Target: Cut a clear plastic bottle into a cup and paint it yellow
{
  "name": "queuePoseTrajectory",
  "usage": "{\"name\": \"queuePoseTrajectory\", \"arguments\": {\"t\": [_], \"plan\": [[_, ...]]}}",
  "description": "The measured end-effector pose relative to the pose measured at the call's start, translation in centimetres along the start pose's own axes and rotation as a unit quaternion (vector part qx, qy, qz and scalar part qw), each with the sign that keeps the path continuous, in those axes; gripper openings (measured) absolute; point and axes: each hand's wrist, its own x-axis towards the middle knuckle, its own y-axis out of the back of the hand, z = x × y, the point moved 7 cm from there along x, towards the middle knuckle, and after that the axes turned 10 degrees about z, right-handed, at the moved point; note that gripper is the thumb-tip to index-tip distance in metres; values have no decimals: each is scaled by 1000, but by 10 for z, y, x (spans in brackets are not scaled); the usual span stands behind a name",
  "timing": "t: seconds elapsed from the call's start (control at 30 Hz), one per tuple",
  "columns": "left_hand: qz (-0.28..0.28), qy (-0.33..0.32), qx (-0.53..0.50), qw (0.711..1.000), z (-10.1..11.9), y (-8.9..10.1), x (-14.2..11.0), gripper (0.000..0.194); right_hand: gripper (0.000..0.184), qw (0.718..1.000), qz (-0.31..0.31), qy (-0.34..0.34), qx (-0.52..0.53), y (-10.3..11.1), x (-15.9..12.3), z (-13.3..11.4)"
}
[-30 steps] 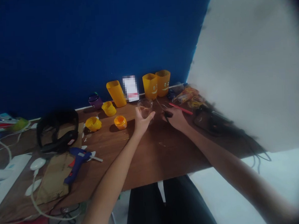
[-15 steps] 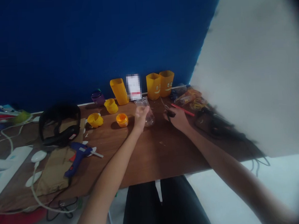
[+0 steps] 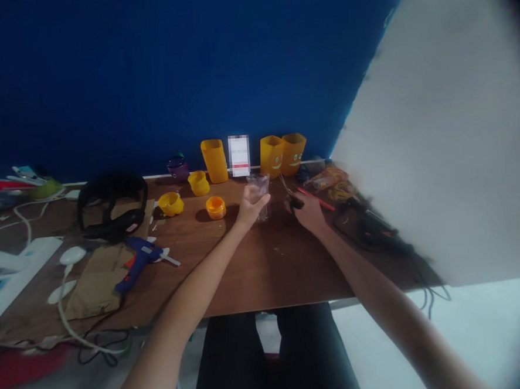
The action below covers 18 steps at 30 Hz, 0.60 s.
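Clear cup (image 3: 260, 186), scissors (image 3: 290, 192) in hands (image 3: 250, 209)

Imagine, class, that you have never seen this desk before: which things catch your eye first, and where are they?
The two yellow cups with smiling faces stand out most, side by side at the back of the table against the blue wall. Nearer the viewer, the left hand holds a clear plastic container and the right hand holds scissors. A blue glue gun lies on the table's left side.
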Motion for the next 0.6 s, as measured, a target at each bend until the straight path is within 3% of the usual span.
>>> {"name": "queuePoseTrajectory", "arguments": {"t": [0.37,0.6], "plan": [[-2,-25,20,999,5,-1,-2,42,31,1000,3,-4,-16,-5,-2,1],[-9,-64,83,994,8,2,-4,39,31,999,-13,-25,39,-4,0,4]]}}
